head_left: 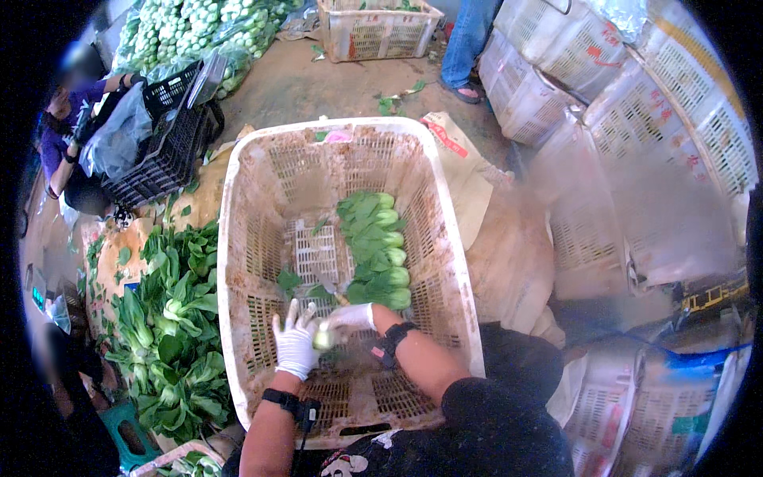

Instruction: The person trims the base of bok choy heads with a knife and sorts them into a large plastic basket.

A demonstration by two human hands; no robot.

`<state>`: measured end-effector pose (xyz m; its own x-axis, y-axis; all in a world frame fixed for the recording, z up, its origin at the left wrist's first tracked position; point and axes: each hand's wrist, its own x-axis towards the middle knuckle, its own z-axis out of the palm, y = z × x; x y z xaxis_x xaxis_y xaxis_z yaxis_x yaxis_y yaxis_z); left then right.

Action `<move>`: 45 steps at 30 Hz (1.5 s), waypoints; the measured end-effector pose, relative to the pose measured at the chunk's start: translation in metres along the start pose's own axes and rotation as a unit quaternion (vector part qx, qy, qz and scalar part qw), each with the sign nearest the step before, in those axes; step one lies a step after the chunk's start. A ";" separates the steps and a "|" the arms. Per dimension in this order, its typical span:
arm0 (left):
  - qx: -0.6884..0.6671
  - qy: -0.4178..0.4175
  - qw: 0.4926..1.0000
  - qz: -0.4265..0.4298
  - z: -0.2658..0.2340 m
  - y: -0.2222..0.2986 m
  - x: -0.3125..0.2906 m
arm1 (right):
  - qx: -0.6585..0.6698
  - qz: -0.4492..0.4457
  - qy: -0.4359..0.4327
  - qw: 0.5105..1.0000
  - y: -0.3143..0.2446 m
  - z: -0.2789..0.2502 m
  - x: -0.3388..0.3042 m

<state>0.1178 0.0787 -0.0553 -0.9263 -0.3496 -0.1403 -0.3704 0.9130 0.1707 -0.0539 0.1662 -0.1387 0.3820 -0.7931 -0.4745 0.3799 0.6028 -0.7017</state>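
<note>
Both my hands wear white gloves and are inside a large dirty white plastic crate. My left hand has its fingers spread, its edge close to a pale green bok choy. From the other side my right hand curls its fingers on this bok choy, whose leaves are mostly hidden. Further in, a row of several bok choy lies along the crate's right half, pale bases to the right and leaves to the left. Loose leaves rest on the crate floor near my left fingertips.
A heap of leafy bok choy lies left of the crate. Beyond it, a person in purple is beside black crates. White crates are stacked at right. Another person's jeans leg stands near a far crate.
</note>
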 end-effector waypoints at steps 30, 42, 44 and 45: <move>-0.282 0.245 0.927 -0.035 -0.008 0.009 0.023 | -0.518 0.140 0.518 0.667 0.126 -0.029 -0.083; -0.276 0.039 0.957 -0.087 0.022 -0.008 0.036 | -0.523 0.324 0.258 0.745 0.045 -0.074 -0.076; -0.282 0.053 0.957 -0.041 0.020 0.000 0.036 | -0.256 0.296 0.211 0.896 0.040 -0.083 -0.090; -0.278 0.041 0.960 -0.011 0.000 0.012 0.038 | -0.097 0.278 0.158 0.943 0.040 -0.086 -0.099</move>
<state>0.0777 0.0763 -0.0588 -0.9114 -0.4042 -0.0770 -0.3488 0.6597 0.6657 -0.1489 0.2614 -0.1655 0.1960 -0.3648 -0.9102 0.0229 0.9297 -0.3676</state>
